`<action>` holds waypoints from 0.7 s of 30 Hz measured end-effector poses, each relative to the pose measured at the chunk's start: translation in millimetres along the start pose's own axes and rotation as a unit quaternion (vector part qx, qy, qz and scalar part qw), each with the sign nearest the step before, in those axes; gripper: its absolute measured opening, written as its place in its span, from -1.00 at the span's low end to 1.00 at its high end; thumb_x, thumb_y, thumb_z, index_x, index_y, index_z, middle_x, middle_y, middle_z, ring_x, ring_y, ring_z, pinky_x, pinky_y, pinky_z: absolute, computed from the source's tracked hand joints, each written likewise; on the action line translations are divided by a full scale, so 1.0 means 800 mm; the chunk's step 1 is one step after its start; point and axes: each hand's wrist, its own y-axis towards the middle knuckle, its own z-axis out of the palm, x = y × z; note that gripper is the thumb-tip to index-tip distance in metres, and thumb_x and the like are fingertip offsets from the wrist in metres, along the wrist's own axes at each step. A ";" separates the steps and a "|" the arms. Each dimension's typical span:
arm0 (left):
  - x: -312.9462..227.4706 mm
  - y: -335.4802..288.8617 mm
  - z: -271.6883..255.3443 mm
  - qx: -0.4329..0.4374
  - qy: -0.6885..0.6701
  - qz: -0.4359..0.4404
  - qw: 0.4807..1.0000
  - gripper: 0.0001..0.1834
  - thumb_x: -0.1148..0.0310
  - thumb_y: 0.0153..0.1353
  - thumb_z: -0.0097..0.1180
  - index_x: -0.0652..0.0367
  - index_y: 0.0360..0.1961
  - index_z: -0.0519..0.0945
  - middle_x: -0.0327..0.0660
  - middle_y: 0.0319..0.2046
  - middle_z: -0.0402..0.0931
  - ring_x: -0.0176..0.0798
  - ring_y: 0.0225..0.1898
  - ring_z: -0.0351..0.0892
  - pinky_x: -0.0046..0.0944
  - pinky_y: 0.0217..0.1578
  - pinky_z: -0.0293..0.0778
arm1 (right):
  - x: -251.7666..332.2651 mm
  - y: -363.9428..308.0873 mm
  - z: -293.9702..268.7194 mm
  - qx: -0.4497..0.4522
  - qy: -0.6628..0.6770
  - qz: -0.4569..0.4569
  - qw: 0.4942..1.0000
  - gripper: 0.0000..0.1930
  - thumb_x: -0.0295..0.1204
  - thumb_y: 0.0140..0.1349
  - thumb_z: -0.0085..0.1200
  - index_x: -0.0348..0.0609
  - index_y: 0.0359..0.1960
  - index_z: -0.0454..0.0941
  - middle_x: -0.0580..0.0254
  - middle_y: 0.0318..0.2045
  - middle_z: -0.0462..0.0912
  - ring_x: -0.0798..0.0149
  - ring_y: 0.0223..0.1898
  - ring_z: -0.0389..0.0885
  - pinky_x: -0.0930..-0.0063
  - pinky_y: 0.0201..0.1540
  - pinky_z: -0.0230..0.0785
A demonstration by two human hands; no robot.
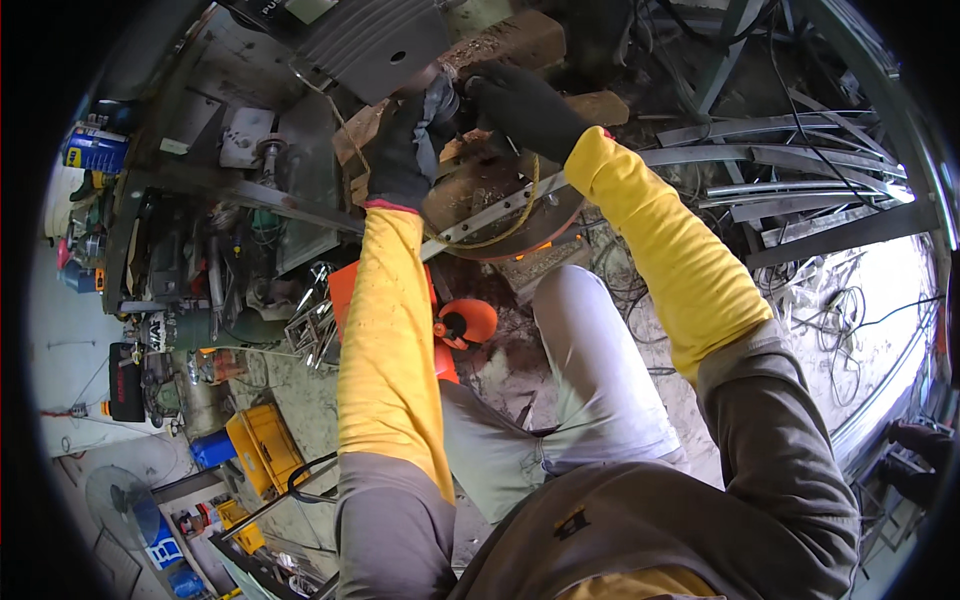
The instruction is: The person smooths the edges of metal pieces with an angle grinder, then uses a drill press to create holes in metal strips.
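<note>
Both my hands wear dark gloves and meet at the top middle, beside a grey ribbed machine housing (365, 50). A crumpled grey strip (432, 125) hangs along a dark rounded part between them. My left hand (398, 160) is curled against that part, next to the strip. From the right, my right hand (525, 105) reaches in with bent fingers; what its fingertips hold is hidden in shadow. A yellow cord (533, 205) loops below my hands, near a flat metal bar with holes (485, 217). Rusty brown metal (515, 42) lies behind.
Long curved metal strips (800, 155) are stacked at right, above tangled cables (845, 330) on the floor. An orange bladed piece (470, 320) sits beside my left sleeve. Tools and machine parts crowd the left bench; a yellow toolbox (262, 450) stands at lower left.
</note>
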 end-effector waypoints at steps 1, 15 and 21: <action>0.002 -0.002 0.001 -0.003 0.003 -0.003 1.000 -0.40 0.72 0.35 0.11 0.26 0.42 0.45 -0.11 0.31 0.54 -0.18 0.26 0.59 -0.23 0.27 0.50 | 0.014 0.000 0.004 0.011 -0.028 0.059 0.998 -0.60 -0.27 0.53 -0.02 -0.21 0.25 0.58 0.17 -0.23 0.74 0.33 -0.28 0.66 0.31 -0.15 0.57; 0.010 0.001 0.020 -0.146 -0.026 0.074 0.986 -0.55 0.52 0.46 -0.14 0.23 0.30 0.55 0.07 0.06 0.63 0.06 0.08 0.66 -0.11 0.11 0.53 | -0.010 -0.019 0.016 -0.046 -0.127 -0.121 0.983 -0.63 -0.36 0.42 0.13 -0.16 0.21 0.58 -0.09 -0.07 0.76 -0.09 -0.03 0.77 0.18 0.07 0.57; -0.044 0.014 0.064 -0.183 0.005 0.087 0.979 -0.63 0.46 0.48 -0.04 0.23 0.24 0.61 -0.10 0.00 0.67 -0.22 -0.03 0.63 -0.22 0.05 0.53 | -0.044 -0.007 -0.015 -0.067 -0.116 -0.199 0.971 -0.66 -0.31 0.48 0.11 -0.16 0.19 0.59 0.00 -0.07 0.76 0.06 -0.11 0.77 0.27 -0.02 0.59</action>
